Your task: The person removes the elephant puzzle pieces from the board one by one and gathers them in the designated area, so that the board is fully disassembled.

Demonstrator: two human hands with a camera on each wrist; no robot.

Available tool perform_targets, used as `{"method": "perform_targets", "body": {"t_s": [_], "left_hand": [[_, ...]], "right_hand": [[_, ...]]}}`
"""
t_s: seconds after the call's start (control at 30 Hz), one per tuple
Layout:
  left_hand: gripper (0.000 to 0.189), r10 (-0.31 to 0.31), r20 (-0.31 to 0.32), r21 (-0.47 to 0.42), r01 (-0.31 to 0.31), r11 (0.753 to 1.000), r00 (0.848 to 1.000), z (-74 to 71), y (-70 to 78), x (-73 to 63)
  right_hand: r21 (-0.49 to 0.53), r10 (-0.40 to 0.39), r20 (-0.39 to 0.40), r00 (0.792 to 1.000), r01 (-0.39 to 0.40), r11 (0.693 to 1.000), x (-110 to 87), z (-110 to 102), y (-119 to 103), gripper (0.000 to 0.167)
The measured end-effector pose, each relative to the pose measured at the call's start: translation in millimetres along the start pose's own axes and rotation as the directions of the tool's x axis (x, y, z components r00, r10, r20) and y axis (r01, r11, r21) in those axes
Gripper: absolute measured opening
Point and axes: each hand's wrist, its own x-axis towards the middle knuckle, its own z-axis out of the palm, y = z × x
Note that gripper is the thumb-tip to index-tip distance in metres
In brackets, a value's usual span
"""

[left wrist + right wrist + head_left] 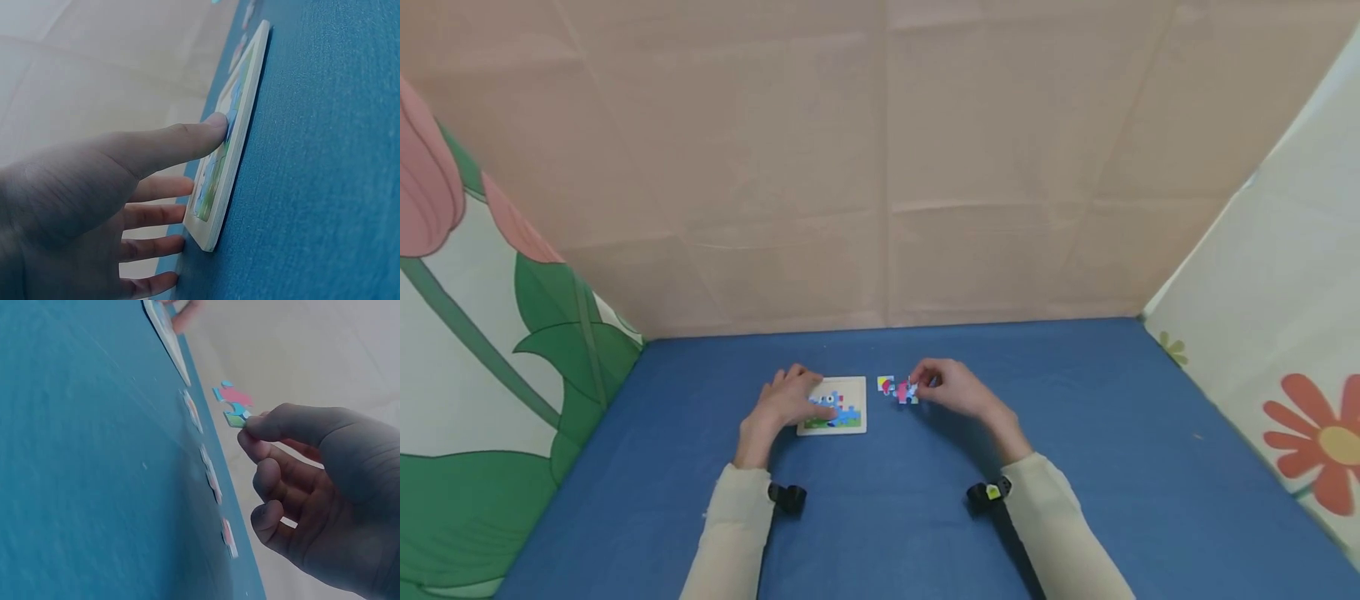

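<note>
My left hand [786,398] lies at the left side of a square puzzle board [854,385] with a pale wooden frame. Its thumb [215,125] rests on the picture, which has blue shapes over a green strip. The other fingers stretch along the far side of the board in the left wrist view, fairly straight and spread. With thumb and index finger my right hand [953,390] pinches a jigsaw piece [235,397] by its corner, right of the board. The piece is pink, light blue and green, and is raised off the table in the right wrist view.
Several loose jigsaw pieces [210,476] lie in a row on the blue tabletop [880,517], right of the board. One is yellow and red [884,382]. A beige wall [880,208] stands behind the table, with printed flower cloths at both sides.
</note>
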Motion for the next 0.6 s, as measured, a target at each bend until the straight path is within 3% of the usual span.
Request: {"method": "perform_targets", "body": {"t_s": [0.6], "left_hand": [[0.082,0.015,0.030,0.012,-0.015,1.000,0.999,0.7,-4.3,3.8]], "right_hand": [[0.031,0.054,0.081,0.995,-0.057,0.998,-11.3,-28.1,20.9,0.010]]}}
